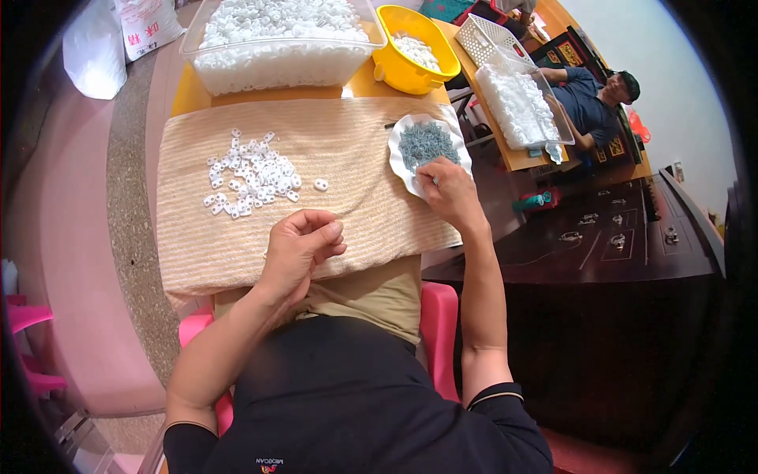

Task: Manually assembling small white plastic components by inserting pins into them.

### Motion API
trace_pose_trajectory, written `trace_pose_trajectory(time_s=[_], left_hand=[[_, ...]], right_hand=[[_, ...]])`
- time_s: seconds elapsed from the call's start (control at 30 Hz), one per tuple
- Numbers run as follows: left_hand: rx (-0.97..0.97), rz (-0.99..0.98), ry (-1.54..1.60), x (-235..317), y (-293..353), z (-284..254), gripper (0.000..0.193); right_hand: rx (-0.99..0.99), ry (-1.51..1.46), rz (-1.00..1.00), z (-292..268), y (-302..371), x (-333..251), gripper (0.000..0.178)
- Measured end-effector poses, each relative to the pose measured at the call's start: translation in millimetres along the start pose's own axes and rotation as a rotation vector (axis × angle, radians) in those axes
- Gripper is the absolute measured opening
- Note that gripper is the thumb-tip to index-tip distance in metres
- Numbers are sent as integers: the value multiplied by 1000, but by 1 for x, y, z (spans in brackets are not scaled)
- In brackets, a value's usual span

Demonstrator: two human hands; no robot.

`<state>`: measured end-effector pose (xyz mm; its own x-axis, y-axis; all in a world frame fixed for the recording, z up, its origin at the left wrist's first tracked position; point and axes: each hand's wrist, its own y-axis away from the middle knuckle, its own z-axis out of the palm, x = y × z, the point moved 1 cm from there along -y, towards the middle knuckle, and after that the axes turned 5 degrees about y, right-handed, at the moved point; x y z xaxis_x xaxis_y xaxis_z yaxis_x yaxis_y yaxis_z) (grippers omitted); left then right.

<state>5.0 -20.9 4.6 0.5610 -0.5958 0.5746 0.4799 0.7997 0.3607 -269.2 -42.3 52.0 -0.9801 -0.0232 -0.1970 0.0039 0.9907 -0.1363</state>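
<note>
My left hand [304, 246] is closed over the front of the striped cloth, thumb and forefinger pressed together; anything between them is too small or hidden to make out. My right hand [448, 188] reaches to the near rim of a white wavy-edged plate [397, 167], its fingertips bunched at a heap of small grey-blue pieces [426, 142]. What those fingertips pinch cannot be seen. Left of centre lies a loose pile of small white plastic pieces with holes [257, 175]. One single white piece [320, 184] sits apart, between the pile and the plate.
At the table's far side stand a clear bin [276, 71] heaped with white pieces and a yellow basin [387, 39]. A striped cloth [189, 253] covers the near tabletop. On the right, a person [588, 107] sits by another table with a filled clear bin [525, 118]; a dark wooden surface [545, 237] is nearer.
</note>
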Motion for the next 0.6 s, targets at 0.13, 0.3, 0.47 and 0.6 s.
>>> trace_pose_trajectory(time_s=[0.13, 0.3, 0.47, 0.6], left_hand=[[-1, 8, -7, -1, 0, 0, 11], [-13, 9, -22, -2, 1, 1, 12], [15, 7, -26, -2, 1, 1, 12], [14, 4, -19, -1, 1, 1, 10]], right_hand=[[-9, -30, -7, 0, 7, -2, 12], [-18, -17, -31, 1, 6, 1, 11], [-8, -31, -35, 3, 8, 0, 13], [40, -22, -21, 4, 10, -3, 15]])
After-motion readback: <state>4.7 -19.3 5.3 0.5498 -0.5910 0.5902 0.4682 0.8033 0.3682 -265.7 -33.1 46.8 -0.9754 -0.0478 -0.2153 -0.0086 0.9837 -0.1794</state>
